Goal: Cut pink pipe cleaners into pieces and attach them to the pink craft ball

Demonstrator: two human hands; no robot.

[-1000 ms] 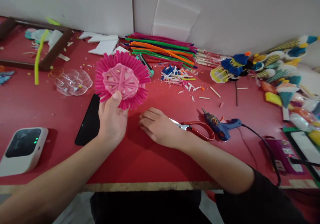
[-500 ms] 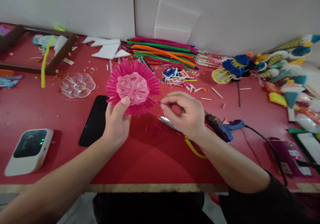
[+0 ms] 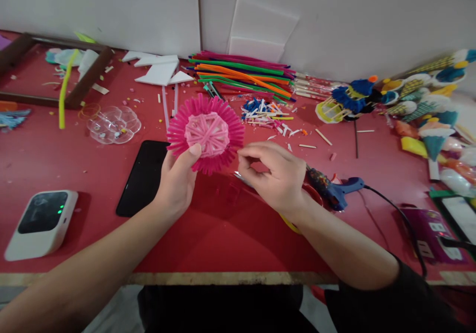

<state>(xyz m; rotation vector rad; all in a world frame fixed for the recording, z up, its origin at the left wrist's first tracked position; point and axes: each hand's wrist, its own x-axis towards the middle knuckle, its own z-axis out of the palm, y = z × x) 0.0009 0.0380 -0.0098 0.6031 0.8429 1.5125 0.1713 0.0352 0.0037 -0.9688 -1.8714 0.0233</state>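
My left hand point(image 3: 177, 181) grips a round pink flower-like craft point(image 3: 207, 134) by its lower left, thumb on the front. A fringe of short fuzzy magenta pieces surrounds its paler centre of crossed pink strips. At the right edge of the fringe, my right hand point(image 3: 273, 171) is closed in a pinch, with thumb and forefinger tips together. Whatever lies between those fingertips is too small or hidden to make out. Beneath the right hand, scissors with yellow handles point(image 3: 290, 223) are partly covered, and a blue glue gun point(image 3: 336, 191) lies just beyond the wrist.
A black phone point(image 3: 143, 179) and a white device with a screen point(image 3: 42, 224) lie on the left. Behind are colourful pipe cleaners point(image 3: 241, 75), cut bits point(image 3: 266, 112) and a clear flower-shaped tray point(image 3: 114, 124). Finished crafts point(image 3: 427, 104) crowd the right, near the glue gun's cord point(image 3: 405, 214).
The pink flower craft has shifted slightly right and down in my left hand, closer to my right fingertips. A thin pink bit that showed between them and the fringe is no longer visible.
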